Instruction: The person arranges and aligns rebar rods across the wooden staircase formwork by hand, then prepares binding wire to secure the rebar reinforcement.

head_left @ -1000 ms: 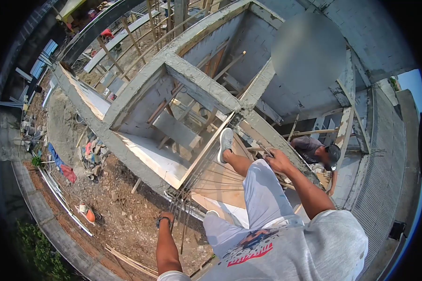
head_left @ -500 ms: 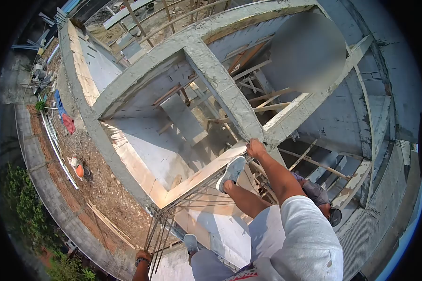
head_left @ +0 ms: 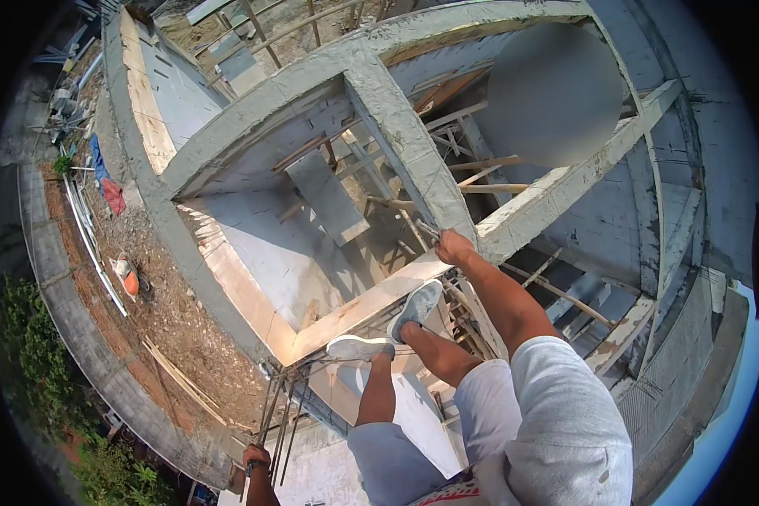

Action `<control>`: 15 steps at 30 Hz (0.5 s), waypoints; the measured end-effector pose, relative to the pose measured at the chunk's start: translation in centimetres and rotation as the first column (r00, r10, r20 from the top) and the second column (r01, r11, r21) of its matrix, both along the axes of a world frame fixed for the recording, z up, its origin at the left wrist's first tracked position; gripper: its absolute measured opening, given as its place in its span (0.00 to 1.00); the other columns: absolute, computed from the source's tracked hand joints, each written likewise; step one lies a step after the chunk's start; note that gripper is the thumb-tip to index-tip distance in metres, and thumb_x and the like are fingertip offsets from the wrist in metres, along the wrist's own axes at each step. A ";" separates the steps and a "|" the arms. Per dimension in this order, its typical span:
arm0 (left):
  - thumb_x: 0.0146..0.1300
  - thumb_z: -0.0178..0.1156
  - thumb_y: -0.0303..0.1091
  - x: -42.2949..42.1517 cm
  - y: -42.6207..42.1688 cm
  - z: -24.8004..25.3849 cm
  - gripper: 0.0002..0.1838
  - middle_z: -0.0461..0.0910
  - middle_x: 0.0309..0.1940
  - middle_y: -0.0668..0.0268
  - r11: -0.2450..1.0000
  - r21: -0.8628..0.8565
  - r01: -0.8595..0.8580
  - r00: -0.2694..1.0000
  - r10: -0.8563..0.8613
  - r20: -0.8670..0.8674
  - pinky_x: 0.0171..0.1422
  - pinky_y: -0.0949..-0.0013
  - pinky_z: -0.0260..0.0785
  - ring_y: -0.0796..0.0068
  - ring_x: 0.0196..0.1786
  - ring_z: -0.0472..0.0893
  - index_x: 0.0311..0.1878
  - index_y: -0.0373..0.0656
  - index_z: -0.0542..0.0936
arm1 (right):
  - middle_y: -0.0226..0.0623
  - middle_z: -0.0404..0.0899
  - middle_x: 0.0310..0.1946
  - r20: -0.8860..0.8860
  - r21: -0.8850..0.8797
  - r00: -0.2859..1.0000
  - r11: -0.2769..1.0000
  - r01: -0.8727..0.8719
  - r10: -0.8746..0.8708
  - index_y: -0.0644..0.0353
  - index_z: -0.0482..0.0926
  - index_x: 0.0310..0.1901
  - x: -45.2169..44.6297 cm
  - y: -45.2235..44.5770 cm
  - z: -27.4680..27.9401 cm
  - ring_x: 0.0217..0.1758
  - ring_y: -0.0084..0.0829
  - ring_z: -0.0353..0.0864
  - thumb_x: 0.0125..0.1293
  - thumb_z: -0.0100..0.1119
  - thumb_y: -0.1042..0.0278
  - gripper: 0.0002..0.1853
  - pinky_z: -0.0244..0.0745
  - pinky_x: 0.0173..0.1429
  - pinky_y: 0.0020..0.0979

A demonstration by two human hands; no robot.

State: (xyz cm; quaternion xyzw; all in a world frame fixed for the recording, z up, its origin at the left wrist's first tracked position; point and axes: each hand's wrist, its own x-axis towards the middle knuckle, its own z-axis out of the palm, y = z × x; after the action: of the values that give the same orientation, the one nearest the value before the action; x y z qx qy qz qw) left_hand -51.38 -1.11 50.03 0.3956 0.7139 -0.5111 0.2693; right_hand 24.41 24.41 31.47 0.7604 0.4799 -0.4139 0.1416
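Observation:
My left hand [head_left: 255, 456], with a band on its wrist, is closed around one of the upright steel rebars [head_left: 269, 403] at the formwork corner. At the beam joint, my right hand [head_left: 455, 247] is closed on a short greyish metal tool [head_left: 428, 229]. Its end sticks out past my fingers, and its exact kind cannot be made out. Below that hand runs the wooden formwork board [head_left: 371, 305]. My right shoe [head_left: 417, 304] is at the board's outer side, and my left shoe [head_left: 361, 347] is beside it near the horizontal rebars.
Wet-looking concrete beams [head_left: 409, 156] frame deep openings. Down inside one lies a grey panel [head_left: 325, 198] among timber props [head_left: 489, 187]. Far below on the left are bare soil [head_left: 185, 337], an orange-and-white object [head_left: 127, 277] and long pale pipes [head_left: 88, 236].
My left foot has come up from below to beside the right one. My right hand has shifted slightly up, and the metal tool now shows. The other person at right is no longer visible.

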 end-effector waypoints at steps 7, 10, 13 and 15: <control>0.72 0.51 0.50 -0.8 -1.2 -0.6 0.23 0.85 0.47 0.43 0.994 0.082 -0.073 0.997 0.070 0.040 0.58 0.46 0.77 0.42 0.51 0.85 0.47 0.37 0.82 | 0.64 0.82 0.38 -0.011 0.135 1.000 0.991 0.012 -0.010 0.69 0.78 0.43 -3.9 1.4 0.7 0.47 0.63 0.83 0.72 0.52 0.52 0.21 0.75 0.52 0.55; 0.73 0.52 0.50 0.9 -0.9 0.6 0.23 0.85 0.46 0.44 0.992 0.093 -0.091 0.995 0.088 0.041 0.56 0.48 0.78 0.43 0.51 0.85 0.45 0.37 0.82 | 0.62 0.82 0.36 -0.067 0.180 0.995 0.982 -0.055 0.069 0.67 0.77 0.43 -7.2 2.2 7.2 0.45 0.64 0.81 0.72 0.53 0.52 0.20 0.74 0.50 0.56; 0.75 0.53 0.45 1.4 0.3 0.6 0.19 0.86 0.45 0.47 0.989 0.103 -0.106 0.992 0.099 0.077 0.53 0.51 0.80 0.47 0.51 0.86 0.45 0.37 0.84 | 0.60 0.82 0.37 0.045 0.276 0.994 0.955 -0.110 0.101 0.65 0.78 0.45 -9.5 3.2 20.0 0.45 0.63 0.82 0.72 0.53 0.52 0.20 0.75 0.50 0.55; 0.73 0.56 0.42 0.9 0.8 0.3 0.17 0.87 0.44 0.48 0.984 0.122 -0.131 0.988 0.120 0.094 0.53 0.51 0.81 0.49 0.50 0.87 0.44 0.37 0.85 | 0.60 0.82 0.36 0.165 0.343 0.985 0.934 -0.098 0.042 0.65 0.76 0.45 -9.2 3.0 25.9 0.44 0.63 0.81 0.73 0.53 0.52 0.20 0.74 0.48 0.56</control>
State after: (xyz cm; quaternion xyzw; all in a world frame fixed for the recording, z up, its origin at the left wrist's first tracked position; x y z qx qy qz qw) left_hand -50.50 -0.31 50.38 0.3879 0.7564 -0.4287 0.3059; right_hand 15.17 27.40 57.37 0.7858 0.5602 -0.2562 0.0559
